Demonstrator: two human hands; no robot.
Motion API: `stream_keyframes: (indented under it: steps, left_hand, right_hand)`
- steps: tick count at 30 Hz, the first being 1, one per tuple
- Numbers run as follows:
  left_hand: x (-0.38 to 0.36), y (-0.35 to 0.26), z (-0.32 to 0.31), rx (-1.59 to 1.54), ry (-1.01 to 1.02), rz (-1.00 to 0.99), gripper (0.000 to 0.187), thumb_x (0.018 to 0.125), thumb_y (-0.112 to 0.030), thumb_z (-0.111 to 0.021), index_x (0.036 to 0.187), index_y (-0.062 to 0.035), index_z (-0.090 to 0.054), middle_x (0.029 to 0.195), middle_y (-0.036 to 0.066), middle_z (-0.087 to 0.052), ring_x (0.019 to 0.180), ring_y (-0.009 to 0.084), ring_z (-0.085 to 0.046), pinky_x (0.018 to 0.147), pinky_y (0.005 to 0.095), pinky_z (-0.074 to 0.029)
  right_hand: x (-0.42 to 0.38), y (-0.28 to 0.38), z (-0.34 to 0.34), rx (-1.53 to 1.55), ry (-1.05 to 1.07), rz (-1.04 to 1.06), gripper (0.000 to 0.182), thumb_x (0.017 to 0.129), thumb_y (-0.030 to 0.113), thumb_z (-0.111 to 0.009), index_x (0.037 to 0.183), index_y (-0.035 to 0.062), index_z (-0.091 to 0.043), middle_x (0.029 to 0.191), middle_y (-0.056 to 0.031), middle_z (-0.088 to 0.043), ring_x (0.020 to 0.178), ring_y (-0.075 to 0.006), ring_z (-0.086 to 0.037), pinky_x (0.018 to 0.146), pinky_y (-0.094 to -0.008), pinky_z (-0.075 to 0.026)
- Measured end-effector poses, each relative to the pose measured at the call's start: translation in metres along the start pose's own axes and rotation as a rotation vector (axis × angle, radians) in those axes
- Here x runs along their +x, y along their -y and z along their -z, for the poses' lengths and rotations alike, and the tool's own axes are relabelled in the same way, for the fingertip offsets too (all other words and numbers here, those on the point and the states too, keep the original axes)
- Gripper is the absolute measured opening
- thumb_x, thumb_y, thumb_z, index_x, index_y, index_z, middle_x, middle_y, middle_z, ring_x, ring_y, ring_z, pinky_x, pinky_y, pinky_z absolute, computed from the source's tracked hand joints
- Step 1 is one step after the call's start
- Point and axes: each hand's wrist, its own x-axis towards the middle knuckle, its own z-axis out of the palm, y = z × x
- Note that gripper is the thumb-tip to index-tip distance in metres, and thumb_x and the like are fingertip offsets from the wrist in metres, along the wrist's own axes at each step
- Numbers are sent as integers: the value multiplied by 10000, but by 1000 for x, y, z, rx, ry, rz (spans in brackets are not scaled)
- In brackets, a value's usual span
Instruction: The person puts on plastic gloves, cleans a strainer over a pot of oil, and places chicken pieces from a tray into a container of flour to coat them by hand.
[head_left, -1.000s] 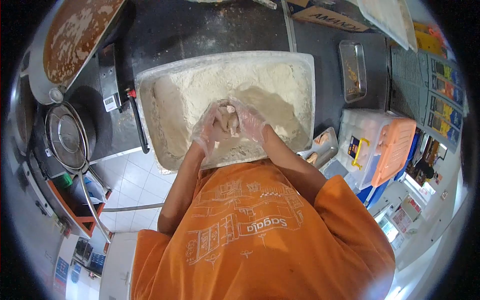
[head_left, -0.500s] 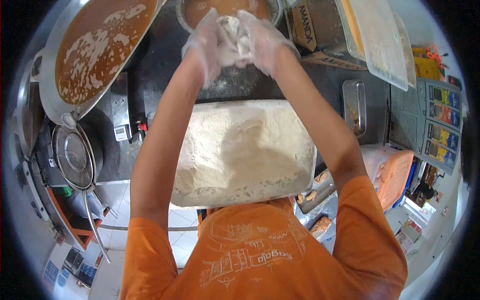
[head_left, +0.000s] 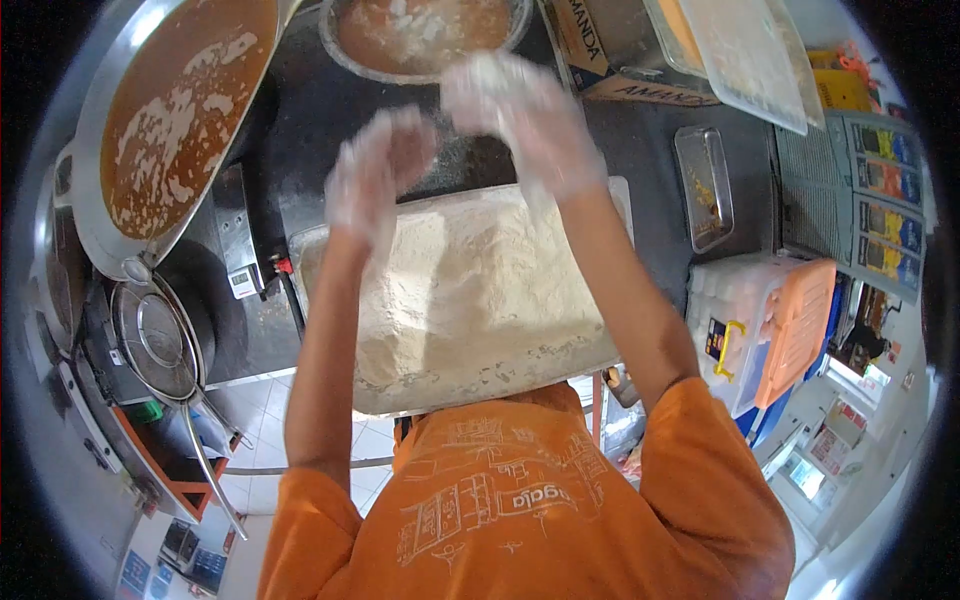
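Observation:
A metal tray of white flour (head_left: 470, 385) lies in front of my body. Over its far left edge is my left hand (head_left: 383, 170), in a clear, floury glove, with its fingers smeared by motion. My right hand (head_left: 525, 120), gloved too, is farther forward, between the tray and a round metal bowl (head_left: 385, 76). Its blurred fingertips look white; whether they hold anything is unclear. Brownish liquid with white patches fills the bowl. The hands are apart from each other.
At the far left stands a large pan (head_left: 90, 190) of brown liquid, with a round sieve (head_left: 155, 335) below it. Cardboard boxes (head_left: 650, 90) and a small metal tray (head_left: 705, 190) are on the right, beyond them a lidded plastic box (head_left: 800, 320).
My hands were together at the bowl around something white and floury. They have separated and moved back toward the flour tray. The camera view has shifted slightly.

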Motion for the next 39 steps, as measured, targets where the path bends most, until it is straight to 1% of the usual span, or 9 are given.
stream_keyframes:
  steps: [3, 5, 7, 11, 22, 29, 31, 38, 39]
  left_hand:
    - [-84, 22, 28, 280, 53, 373, 544, 1016, -465, -415, 1276, -8, -554, 1191, 177, -639, 1081, 302, -630, 948, 457, -502]
    - [-108, 70, 67, 335, 58, 521, 547, 1013, -462, -416, 1282, -5, -546, 1223, 189, -620, 1099, 308, -620, 932, 450, -508]
    - [-125, 132, 112, 1822, 333, -469, 501, 980, -408, -463, 1248, 3, -562, 1267, 207, -589, 1121, 353, -592, 934, 470, -489]
    - [-103, 193, 84, 1897, 26, -433, 443, 948, -336, -463, 1237, -19, -572, 1319, 201, -557, 1144, 371, -569, 946, 489, -466]
    - [-173, 181, 95, 2027, 925, -89, 439, 928, -305, -464, 1222, -9, -600, 1294, 230, -574, 1196, 371, -551, 993, 475, -424]
    - [-171, 179, 58, 1318, 654, 529, 475, 984, -257, -421, 1328, 59, -506, 1405, 203, -497, 1189, 309, -526, 1042, 350, -389]
    - [-196, 157, 58, -207, 9, 777, 474, 995, -271, -463, 1385, -1, -472, 1438, 143, -471, 1169, 270, -518, 1024, 309, -398]
    - [-196, 155, 50, 285, 259, 468, 542, 1021, -392, -447, 1459, -78, -399, 1425, 106, -469, 1216, 235, -497, 1042, 350, -399]
    - [-192, 139, 35, 230, 109, 605, 564, 1022, -424, -426, 1467, -80, -387, 1425, 109, -471, 1230, 248, -491, 1046, 378, -400]
  right_hand:
    - [-106, -32, 15, -683, 141, 287, 334, 981, 233, -500, 1207, 16, -617, 1191, -124, -661, 1089, -307, -620, 926, -370, -488]
    - [-148, -86, 21, -372, 327, -329, 362, 940, 241, -530, 1193, 1, -627, 1197, -197, -634, 1093, -356, -599, 944, -408, -470]
    - [-181, -197, 23, -888, 109, -333, 370, 896, 271, -563, 1116, -18, -637, 1113, -250, -629, 1023, -360, -609, 902, -423, -477]
    - [-165, -197, -42, -1153, 53, -307, 279, 885, 210, -607, 1081, 11, -601, 992, -223, -633, 924, -345, -616, 875, -435, -471]
    - [-232, -175, -37, -1499, 983, -171, 299, 864, 153, -513, 1039, -39, -662, 1036, -263, -651, 969, -369, -633, 909, -434, -468]
    - [-243, -188, -67, -1037, 576, -94, 383, 813, 92, -527, 1171, -26, -590, 1177, -240, -617, 1063, -333, -604, 974, -408, -446]
    - [-240, -123, -60, -353, 246, -473, 407, 838, 78, -498, 1227, -7, -578, 1240, -243, -592, 1132, -344, -584, 977, -404, -447]
    - [-240, -184, -28, -960, 552, 72, 448, 922, 199, -553, 1333, 22, -531, 1337, -209, -547, 1163, -323, -568, 983, -405, -440]
    - [-228, -161, -40, -530, 235, -528, 453, 921, 228, -583, 1329, 34, -541, 1314, -179, -560, 1160, -309, -569, 966, -416, -458]
